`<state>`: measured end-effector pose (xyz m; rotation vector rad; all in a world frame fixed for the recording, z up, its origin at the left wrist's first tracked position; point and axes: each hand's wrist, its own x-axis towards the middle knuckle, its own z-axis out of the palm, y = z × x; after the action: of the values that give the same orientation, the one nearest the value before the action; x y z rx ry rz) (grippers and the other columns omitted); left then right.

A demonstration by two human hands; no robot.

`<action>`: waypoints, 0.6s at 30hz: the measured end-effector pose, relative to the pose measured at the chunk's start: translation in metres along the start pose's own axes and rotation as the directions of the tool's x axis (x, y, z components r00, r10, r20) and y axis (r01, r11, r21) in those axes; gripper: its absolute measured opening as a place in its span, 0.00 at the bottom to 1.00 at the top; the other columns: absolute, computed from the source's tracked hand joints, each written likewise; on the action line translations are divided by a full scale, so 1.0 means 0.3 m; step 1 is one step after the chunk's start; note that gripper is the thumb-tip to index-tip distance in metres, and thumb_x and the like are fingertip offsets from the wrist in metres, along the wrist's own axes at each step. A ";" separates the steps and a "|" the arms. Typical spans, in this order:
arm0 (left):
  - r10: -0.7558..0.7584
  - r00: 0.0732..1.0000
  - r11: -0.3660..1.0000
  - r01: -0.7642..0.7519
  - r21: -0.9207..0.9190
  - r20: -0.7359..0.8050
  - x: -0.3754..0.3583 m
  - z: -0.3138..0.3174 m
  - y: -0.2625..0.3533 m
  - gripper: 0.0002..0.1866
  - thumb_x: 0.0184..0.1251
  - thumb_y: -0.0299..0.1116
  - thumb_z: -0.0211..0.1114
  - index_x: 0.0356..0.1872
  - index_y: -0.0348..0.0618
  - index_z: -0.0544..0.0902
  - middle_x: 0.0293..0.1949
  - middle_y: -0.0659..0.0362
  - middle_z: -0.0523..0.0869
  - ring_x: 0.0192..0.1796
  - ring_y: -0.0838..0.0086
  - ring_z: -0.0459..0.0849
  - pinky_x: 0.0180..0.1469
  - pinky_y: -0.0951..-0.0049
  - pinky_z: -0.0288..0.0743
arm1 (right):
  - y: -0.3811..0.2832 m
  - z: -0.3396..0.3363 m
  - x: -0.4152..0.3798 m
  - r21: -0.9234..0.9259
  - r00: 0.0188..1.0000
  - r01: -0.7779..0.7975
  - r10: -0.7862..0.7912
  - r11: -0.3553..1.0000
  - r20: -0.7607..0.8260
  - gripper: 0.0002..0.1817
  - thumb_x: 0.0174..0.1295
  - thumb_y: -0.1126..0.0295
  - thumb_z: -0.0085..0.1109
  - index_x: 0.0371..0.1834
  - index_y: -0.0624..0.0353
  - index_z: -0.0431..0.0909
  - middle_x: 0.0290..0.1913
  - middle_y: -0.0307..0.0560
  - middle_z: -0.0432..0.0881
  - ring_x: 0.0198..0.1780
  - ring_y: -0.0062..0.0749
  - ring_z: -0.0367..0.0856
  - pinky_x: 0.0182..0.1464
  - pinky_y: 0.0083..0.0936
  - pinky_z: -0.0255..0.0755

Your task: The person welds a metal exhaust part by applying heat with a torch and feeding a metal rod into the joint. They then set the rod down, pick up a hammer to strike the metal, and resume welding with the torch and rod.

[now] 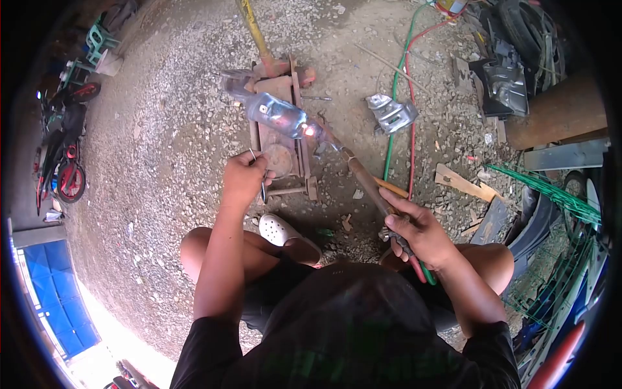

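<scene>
My right hand (421, 230) is wrapped around a gas torch (367, 178), with a red and a green hose fitting at its rear end. The torch's tip points up and left at a shiny metal canister (275, 115), where a spot glows bright orange-white. The canister lies tilted across a rusty floor jack (278, 159) with a yellow handle (254, 29). Left of the jack's round plate, my left hand (246, 178) is closed on a thin metal tool (263, 192); its exact kind is hidden by the fingers.
A crumpled silver metal piece (392, 113) lies on the gravel right of the jack. Beyond it run a green hose (391, 117) and a red hose (412, 142). Scrap, a tyre (521, 26) and green wire mesh (551, 194) crowd the right. A motorbike (65, 142) stands far left.
</scene>
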<state>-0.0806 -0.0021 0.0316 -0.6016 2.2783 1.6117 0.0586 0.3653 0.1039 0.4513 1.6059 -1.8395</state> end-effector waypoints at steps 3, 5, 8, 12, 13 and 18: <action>0.017 1.000 0.999 -0.017 0.027 0.001 -0.005 0.003 0.004 0.12 0.85 0.32 0.70 0.49 0.30 0.90 0.39 0.56 0.93 0.36 0.71 0.94 0.36 0.73 0.86 | 0.009 -0.002 0.003 -0.002 1.000 -0.005 0.005 1.000 -0.002 0.33 0.86 0.66 0.64 0.91 0.49 0.69 0.34 0.33 0.78 0.24 0.20 0.80 0.25 0.21 0.73; 0.023 1.000 0.999 -0.022 0.041 -0.006 0.003 0.002 -0.010 0.13 0.85 0.33 0.70 0.50 0.30 0.90 0.39 0.55 0.93 0.35 0.72 0.94 0.35 0.73 0.86 | 0.010 -0.002 0.003 0.022 1.000 -0.004 0.004 1.000 0.004 0.33 0.86 0.66 0.64 0.91 0.49 0.69 0.33 0.33 0.78 0.24 0.20 0.79 0.25 0.21 0.73; 0.045 0.999 0.994 -0.042 0.096 -0.030 -0.008 0.005 -0.009 0.14 0.85 0.33 0.70 0.52 0.29 0.90 0.39 0.55 0.93 0.33 0.73 0.93 0.34 0.74 0.85 | 0.018 -0.010 0.005 0.020 1.000 0.003 -0.003 1.000 0.018 0.33 0.86 0.65 0.64 0.91 0.50 0.67 0.37 0.35 0.78 0.24 0.19 0.78 0.26 0.22 0.74; 0.070 0.995 0.976 -0.054 0.211 -0.067 -0.043 0.012 0.005 0.14 0.84 0.33 0.69 0.53 0.29 0.90 0.39 0.56 0.93 0.30 0.75 0.91 0.32 0.74 0.83 | 0.017 -0.009 0.003 0.028 1.000 0.008 -0.008 1.000 0.013 0.33 0.86 0.65 0.64 0.91 0.50 0.67 0.38 0.36 0.79 0.24 0.19 0.78 0.26 0.22 0.74; 0.071 0.995 0.976 -0.055 0.212 -0.068 -0.049 0.010 0.000 0.14 0.84 0.33 0.69 0.53 0.29 0.90 0.39 0.56 0.93 0.30 0.75 0.91 0.32 0.74 0.83 | 0.018 -0.010 0.004 0.029 1.000 0.008 -0.008 1.000 0.015 0.33 0.86 0.65 0.64 0.91 0.50 0.67 0.39 0.36 0.79 0.24 0.19 0.78 0.25 0.22 0.74; 0.008 1.000 0.984 -0.012 0.177 0.026 -0.060 -0.017 -0.072 0.14 0.86 0.35 0.68 0.57 0.32 0.90 0.38 0.59 0.91 0.29 0.74 0.90 0.32 0.73 0.83 | 0.015 -0.011 0.001 0.035 1.000 0.012 -0.012 0.999 0.020 0.34 0.86 0.65 0.64 0.91 0.50 0.67 0.39 0.36 0.78 0.25 0.19 0.78 0.25 0.22 0.73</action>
<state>-0.0544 -0.0100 0.0237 -0.5236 2.3771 1.3932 0.0609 0.3684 0.0996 0.4383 1.5686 -1.8776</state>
